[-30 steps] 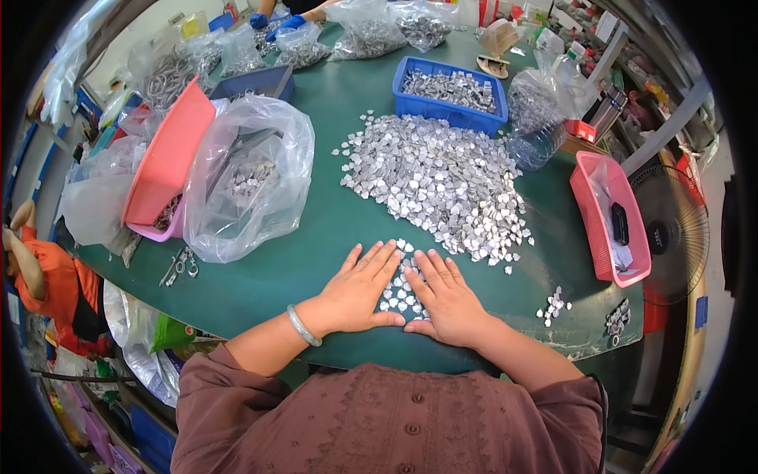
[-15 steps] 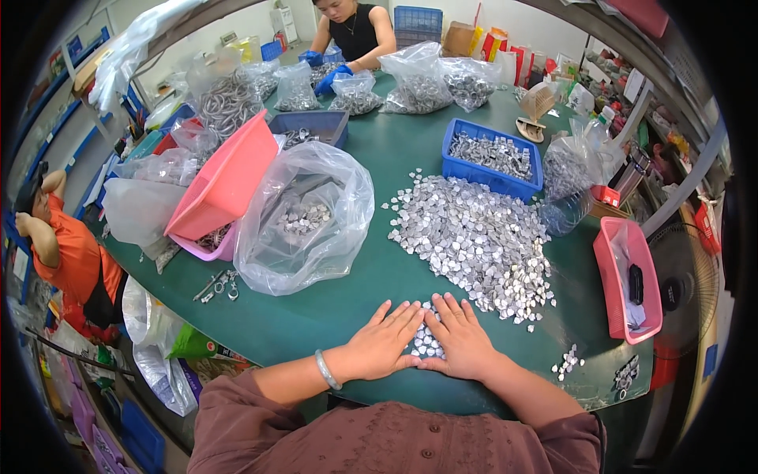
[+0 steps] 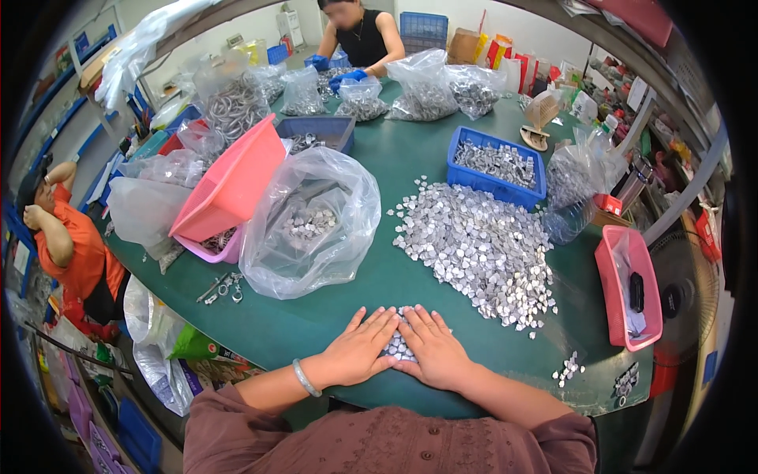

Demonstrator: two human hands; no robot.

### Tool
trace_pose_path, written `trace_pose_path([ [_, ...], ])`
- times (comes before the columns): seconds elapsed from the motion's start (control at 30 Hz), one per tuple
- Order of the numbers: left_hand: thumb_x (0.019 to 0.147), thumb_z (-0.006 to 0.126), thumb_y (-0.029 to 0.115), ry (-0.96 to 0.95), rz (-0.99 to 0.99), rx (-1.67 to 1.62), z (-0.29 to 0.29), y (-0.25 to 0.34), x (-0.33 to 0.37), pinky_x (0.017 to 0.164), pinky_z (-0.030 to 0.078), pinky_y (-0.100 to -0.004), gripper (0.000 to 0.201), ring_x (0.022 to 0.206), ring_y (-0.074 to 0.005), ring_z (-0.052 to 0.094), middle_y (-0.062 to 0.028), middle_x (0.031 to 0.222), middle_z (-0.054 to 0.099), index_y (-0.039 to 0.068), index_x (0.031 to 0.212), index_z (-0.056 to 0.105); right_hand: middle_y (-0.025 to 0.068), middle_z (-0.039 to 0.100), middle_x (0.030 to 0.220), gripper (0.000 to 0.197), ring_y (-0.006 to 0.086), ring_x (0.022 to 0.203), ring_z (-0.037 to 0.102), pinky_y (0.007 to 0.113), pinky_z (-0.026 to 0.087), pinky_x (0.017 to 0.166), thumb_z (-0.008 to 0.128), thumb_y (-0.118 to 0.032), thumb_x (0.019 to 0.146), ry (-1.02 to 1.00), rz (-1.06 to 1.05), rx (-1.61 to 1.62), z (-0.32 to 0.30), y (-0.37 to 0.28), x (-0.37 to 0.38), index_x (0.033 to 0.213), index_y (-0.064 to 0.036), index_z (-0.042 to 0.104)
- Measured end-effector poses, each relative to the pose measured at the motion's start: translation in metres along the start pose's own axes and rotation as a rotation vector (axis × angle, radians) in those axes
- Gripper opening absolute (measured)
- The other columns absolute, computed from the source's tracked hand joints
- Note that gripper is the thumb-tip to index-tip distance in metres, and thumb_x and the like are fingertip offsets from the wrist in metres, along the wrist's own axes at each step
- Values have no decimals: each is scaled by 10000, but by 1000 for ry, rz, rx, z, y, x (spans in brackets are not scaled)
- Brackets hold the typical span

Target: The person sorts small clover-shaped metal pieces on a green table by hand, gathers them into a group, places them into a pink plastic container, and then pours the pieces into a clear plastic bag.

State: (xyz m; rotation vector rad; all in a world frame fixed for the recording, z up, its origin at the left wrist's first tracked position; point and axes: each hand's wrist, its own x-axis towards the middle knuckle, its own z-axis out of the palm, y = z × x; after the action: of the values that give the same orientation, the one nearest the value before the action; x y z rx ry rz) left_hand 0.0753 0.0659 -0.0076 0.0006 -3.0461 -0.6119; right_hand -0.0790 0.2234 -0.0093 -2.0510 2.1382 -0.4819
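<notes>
My left hand (image 3: 364, 345) and my right hand (image 3: 427, 344) lie flat near the front edge of the table, fingers stretched out and thumbs meeting. Between and under the palms is a small group of flat silver metal pieces (image 3: 397, 347); the hands hide part of it. Beyond my right hand spreads a large heap of the same kind of piece (image 3: 482, 249). Left of the heap stands an open clear plastic bag (image 3: 347, 229) with some pieces (image 3: 312, 223) at its bottom.
A blue basket (image 3: 497, 182) of metal parts stands behind the heap. Pink baskets stand at the right (image 3: 606, 276) and, tilted, at the left (image 3: 225, 186). Loose pieces (image 3: 568, 367) lie at the right front. Across the green table (image 3: 379, 158), a blue-gloved person (image 3: 365, 43) handles parts.
Both hands have slid left across the table, with the small group of pieces moving along under them. The view has shifted slightly.
</notes>
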Motion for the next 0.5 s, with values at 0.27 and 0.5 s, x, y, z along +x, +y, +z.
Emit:
trace_pose_path([
  [0.27, 851, 511, 647, 23, 66, -29, -2, 0, 4, 1136, 150, -550, 995, 1401, -419, 240, -287, 1499, 234, -70, 1459, 187, 265, 258, 1498, 972, 435, 1405, 217, 559, 182, 1128, 626, -650, 768, -163, -21, -54, -21, 1, -15, 1414, 23, 352],
  [0.5, 842, 568, 607, -11, 59, -113, -1, -2, 7, 1148, 178, -515, 1012, 1404, -407, 240, -286, 1501, 226, -71, 1463, 147, 283, 266, 1486, 857, 418, 1389, 273, 513, 232, 1132, 600, -532, 853, -97, -43, -33, -1, -4, 2, 1416, 48, 315],
])
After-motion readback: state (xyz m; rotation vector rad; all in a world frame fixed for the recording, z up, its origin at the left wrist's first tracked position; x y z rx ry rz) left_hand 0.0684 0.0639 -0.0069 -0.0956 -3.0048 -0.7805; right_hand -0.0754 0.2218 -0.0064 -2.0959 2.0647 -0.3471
